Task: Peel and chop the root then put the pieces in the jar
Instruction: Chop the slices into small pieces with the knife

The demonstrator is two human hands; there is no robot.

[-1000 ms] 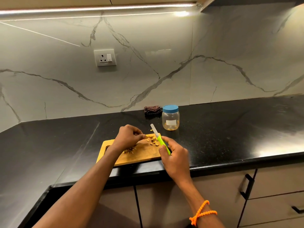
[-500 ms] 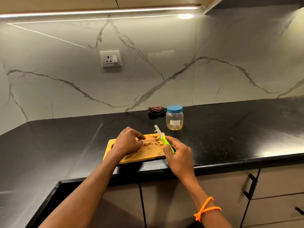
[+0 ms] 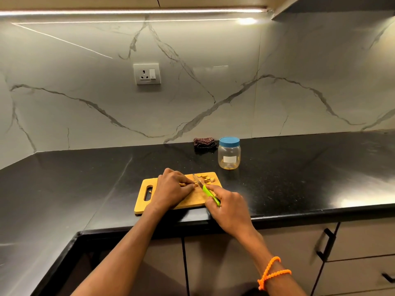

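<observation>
A: Black counter [image 3: 299, 178], marble wall behind. What changed?

B: Near first: right hand [image 3: 229, 207], low centre-right, wrapped round the green handle of the knife [image 3: 204, 188]. A second ago the blade was tipped up over the pieces; now it's down by the left fingertips, point away. So another cut, chopping isn't done.

A: Left hand?

B: Left hand [image 3: 171, 189], centre frame, knuckles up, fingers curled, pinning the root [image 3: 188, 184] to the board [image 3: 147, 201]. Only a yellow stub shows past the fingertips, touching or just beside the blade, can't tell which.

A: Pieces?

B: Pieces [image 3: 206, 178] heaped at the board's far right corner, more than before. Beyond, right of centre, jar [image 3: 229, 153], blue lid on, a little yellow at the bottom. Cloth [image 3: 204, 142] just left of it by the wall.

A: Progress?

B: My guess, late chopping; transfer not started, lid needs to come off.
</observation>
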